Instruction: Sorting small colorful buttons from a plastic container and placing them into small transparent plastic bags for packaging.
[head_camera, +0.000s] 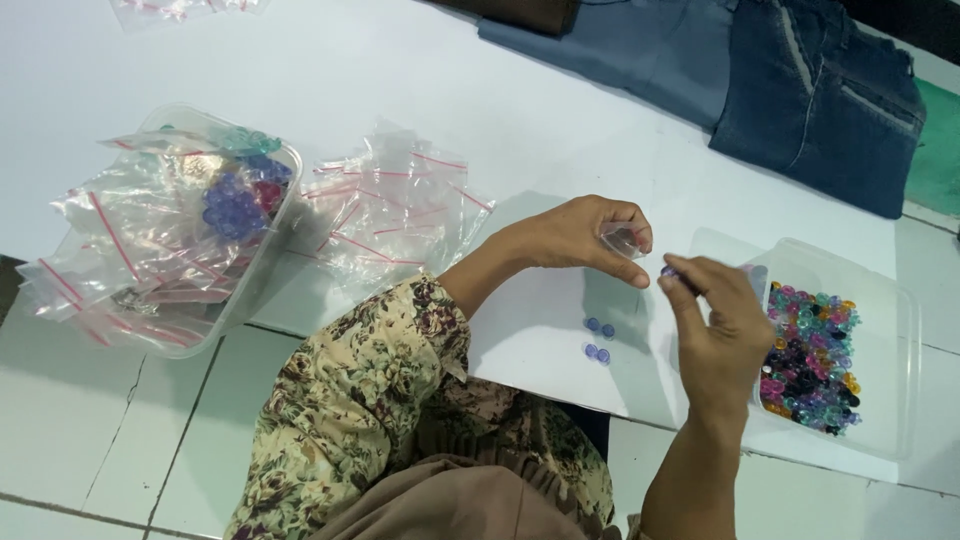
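Small clear bag (625, 240): pinched at its mouth between the thumb and fingers of the left hand (585, 238), held above the white sheet (540, 150).
Purple bead (668, 271): gripped at the closed fingertips of the right hand (722, 335), just beside the bag's mouth, not yet inside.
Loose purple beads (598, 340): four lie on the sheet under the hands, unbagged.
Bead tub (885, 385): holds a large mixed heap; much appears left to sort.
Empty zip bags (390, 215): a pile waits, unused.
Left tub (255, 270): some filled bags already lie inside.
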